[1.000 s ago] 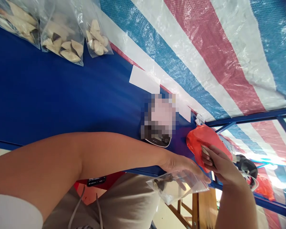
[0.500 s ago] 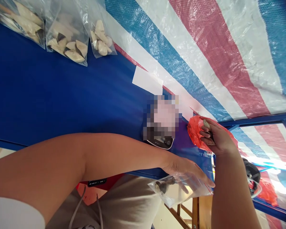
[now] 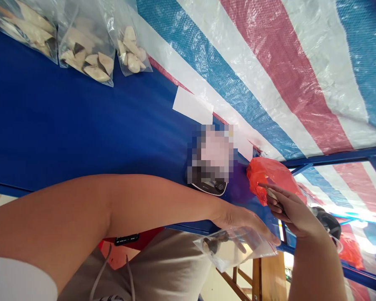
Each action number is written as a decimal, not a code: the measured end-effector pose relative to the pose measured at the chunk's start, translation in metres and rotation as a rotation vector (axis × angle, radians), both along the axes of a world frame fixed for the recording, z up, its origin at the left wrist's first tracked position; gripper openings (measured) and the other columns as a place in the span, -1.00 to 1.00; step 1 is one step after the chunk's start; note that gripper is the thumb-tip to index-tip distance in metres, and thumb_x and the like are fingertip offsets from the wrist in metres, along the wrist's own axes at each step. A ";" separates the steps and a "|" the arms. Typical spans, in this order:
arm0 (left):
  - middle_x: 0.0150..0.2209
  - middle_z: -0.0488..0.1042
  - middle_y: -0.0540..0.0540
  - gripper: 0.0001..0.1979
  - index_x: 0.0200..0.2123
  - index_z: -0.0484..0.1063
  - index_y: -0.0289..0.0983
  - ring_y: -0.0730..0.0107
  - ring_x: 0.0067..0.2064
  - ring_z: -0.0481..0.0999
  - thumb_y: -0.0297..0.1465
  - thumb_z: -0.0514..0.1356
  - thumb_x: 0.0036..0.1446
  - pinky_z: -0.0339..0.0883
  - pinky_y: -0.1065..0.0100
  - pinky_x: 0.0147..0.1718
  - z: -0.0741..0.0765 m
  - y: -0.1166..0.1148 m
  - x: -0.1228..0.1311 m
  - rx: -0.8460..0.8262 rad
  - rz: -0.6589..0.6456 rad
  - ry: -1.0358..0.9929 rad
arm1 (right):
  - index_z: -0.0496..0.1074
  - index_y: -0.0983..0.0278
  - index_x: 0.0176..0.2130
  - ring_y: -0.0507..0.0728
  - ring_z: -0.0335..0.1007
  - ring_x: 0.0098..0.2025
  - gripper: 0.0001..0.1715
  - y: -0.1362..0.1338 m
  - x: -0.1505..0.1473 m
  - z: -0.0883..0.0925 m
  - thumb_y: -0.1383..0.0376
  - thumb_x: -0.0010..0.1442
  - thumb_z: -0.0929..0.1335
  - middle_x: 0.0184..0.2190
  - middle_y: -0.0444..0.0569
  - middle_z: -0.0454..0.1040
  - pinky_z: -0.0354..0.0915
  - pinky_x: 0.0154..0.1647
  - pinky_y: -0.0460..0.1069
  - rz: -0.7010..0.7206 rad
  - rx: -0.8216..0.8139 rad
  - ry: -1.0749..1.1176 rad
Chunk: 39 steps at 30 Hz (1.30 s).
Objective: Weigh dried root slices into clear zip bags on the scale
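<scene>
My left hand grips a clear zip bag beside the table's front edge, its thumb outside and fingers showing through the plastic. Some dark pieces lie at the bag's far left end. Fingers curled, my right hand holds a few flat pale-and-dark pieces, whose kind I cannot make out. It is at the near side of a red plastic bag on the table's right end. The inside of the red bag is mostly hidden.
A small digital scale, partly blurred out, stands on the blue table. White paper lies behind it. Several clear bags of pale pieces rest at the back left. A striped tarp hangs behind; a wooden stool stands below.
My right hand has drawn back from the red bag, down and to the right, with the pieces in its fingers. My left hand and the zip bag have barely moved.
</scene>
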<state>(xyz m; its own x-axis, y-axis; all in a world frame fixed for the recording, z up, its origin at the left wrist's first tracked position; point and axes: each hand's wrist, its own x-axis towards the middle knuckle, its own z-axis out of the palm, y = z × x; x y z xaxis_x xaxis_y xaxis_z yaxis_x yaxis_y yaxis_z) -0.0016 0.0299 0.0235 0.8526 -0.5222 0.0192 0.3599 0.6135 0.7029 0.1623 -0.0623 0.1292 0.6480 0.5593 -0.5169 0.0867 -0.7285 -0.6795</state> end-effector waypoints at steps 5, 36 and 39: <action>-0.16 0.51 0.05 -0.44 -0.16 0.55 -0.16 0.41 -0.13 0.51 -0.33 0.56 -0.34 0.52 0.39 -0.22 -0.001 -0.001 0.002 -0.026 0.011 0.019 | 0.58 0.23 -0.06 -0.06 0.05 -0.58 -0.28 -0.021 0.000 0.003 -0.24 0.04 0.54 -0.55 -0.22 0.20 -0.04 -0.64 -0.16 0.063 0.014 -0.201; -0.21 0.52 0.03 -0.48 -0.19 0.54 -0.19 0.40 -0.15 0.51 -0.18 0.57 -0.25 0.46 0.33 -0.15 -0.003 -0.006 0.005 -0.061 0.138 0.010 | 0.66 0.23 -0.37 0.11 0.31 -0.47 -0.45 -0.045 -0.049 0.014 -0.19 0.12 0.46 -0.49 -0.01 0.52 0.26 -0.49 -0.05 0.481 -0.128 -0.395; -0.28 0.50 0.04 -0.46 -0.25 0.55 -0.22 0.41 -0.24 0.50 -0.23 0.59 -0.35 0.47 0.35 -0.26 -0.006 -0.009 0.008 -0.093 0.138 -0.008 | 0.64 0.24 -0.41 0.06 0.20 -0.52 -0.41 -0.047 -0.044 0.016 -0.22 0.12 0.46 -0.56 -0.04 0.43 0.19 -0.53 -0.06 0.471 -0.106 -0.344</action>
<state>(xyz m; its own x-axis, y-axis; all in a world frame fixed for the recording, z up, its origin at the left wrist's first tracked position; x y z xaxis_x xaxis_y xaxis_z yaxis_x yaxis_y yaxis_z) 0.0068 0.0212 0.0179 0.9156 -0.3962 0.0690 0.2627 0.7191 0.6433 0.1183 -0.1091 0.1448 0.4830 0.7843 -0.3894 0.6197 -0.6203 -0.4808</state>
